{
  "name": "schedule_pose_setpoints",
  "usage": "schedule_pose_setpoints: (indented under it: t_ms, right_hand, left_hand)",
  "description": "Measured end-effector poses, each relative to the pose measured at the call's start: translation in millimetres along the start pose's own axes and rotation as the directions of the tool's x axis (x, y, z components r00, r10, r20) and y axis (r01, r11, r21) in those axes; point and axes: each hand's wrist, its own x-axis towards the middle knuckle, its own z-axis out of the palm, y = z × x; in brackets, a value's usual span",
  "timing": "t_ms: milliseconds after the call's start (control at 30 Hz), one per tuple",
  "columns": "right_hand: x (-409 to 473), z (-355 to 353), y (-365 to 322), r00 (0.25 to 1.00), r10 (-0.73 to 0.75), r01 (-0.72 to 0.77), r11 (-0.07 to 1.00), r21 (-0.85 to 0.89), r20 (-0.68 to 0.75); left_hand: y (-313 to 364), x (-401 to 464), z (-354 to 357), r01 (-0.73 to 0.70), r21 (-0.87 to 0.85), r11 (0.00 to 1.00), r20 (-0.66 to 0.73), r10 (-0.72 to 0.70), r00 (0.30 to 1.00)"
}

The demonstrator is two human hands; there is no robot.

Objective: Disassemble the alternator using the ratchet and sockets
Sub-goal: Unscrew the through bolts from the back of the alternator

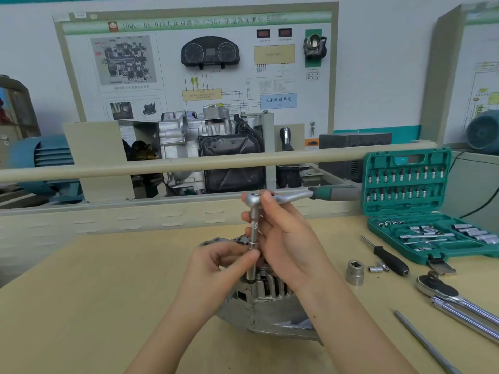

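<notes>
A grey metal alternator (266, 306) stands on the wooden table (94, 292) in the middle of the view. A ratchet (297, 197) with a green-grey handle pointing right sits on top of a vertical extension bar (253, 238) that runs down into the alternator. My right hand (283, 233) wraps around the upper bar, fingers reaching the ratchet head. My left hand (224, 261) pinches the lower bar between thumb and fingers. The socket at the bar's foot is mostly hidden.
An open green socket case (421, 209) stands at the right. In front of it lie a large loose socket (355, 272), small adapters (378, 268), a black-handled driver (388, 259), a bigger ratchet (456, 298) and a long thin rod (426, 344). A beige rail (135, 167) crosses behind the table.
</notes>
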Motion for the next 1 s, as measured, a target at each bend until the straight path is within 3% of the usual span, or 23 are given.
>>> schedule_pose_setpoints:
  t_ms: [267, 467, 733, 1000]
  right_hand:
    - [-0.7, 1.9, -1.1, 0.994, 0.06, -0.045, 0.985, -0.164, 0.087]
    - [-3.0, 5.4, 1.6, 1.0, 0.002, -0.002, 0.999, -0.047, -0.009]
    - [-3.2, 5.2, 1.0, 0.996, 0.012, 0.0, 0.989, -0.148, 0.084]
    - [-3.6, 7.2, 3.1, 0.999, -0.03, 0.031, 0.998, -0.062, 0.014]
  left_hand:
    - [6.2, -1.2, -3.1, -0.034, -0.003, 0.999, 0.11, 0.034, 0.993]
    - [0.5, -1.4, 2.8, -0.034, -0.01, 0.999, -0.006, 0.034, 0.999]
    - [1.7, -0.3, -3.8, 0.047, -0.097, 0.994, 0.105, -0.037, 0.994]
    - [-1.2, 0.0, 2.7, -0.008, -0.027, 1.0, -0.009, 0.008, 1.0]
